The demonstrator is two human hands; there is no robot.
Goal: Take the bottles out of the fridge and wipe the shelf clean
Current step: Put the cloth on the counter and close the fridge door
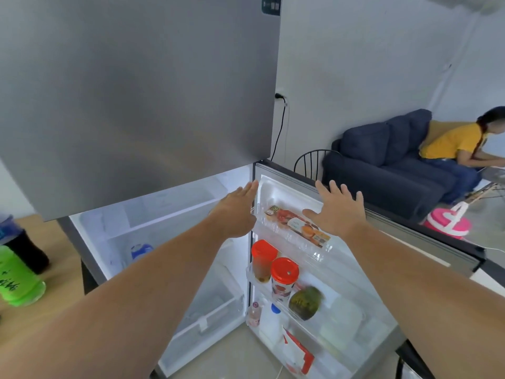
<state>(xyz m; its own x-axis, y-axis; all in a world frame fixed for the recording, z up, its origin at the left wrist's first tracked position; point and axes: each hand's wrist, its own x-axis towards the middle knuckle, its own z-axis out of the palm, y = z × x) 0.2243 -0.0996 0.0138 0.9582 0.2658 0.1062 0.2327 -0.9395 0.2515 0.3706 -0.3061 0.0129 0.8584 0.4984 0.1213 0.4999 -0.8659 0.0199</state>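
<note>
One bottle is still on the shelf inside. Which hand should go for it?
Left, probably. The left hand hovers open at the compartment's mouth, above the blue-capped bottle. The right hand is over the door bins, farther away.

Brushed-metal fridge door (136,91), wooden table (60,242)

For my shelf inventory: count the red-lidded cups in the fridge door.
2: one red-lidded cup at the middle door shelf's inner end, the other right beside it toward the green fruit. Others may be hidden.
</note>
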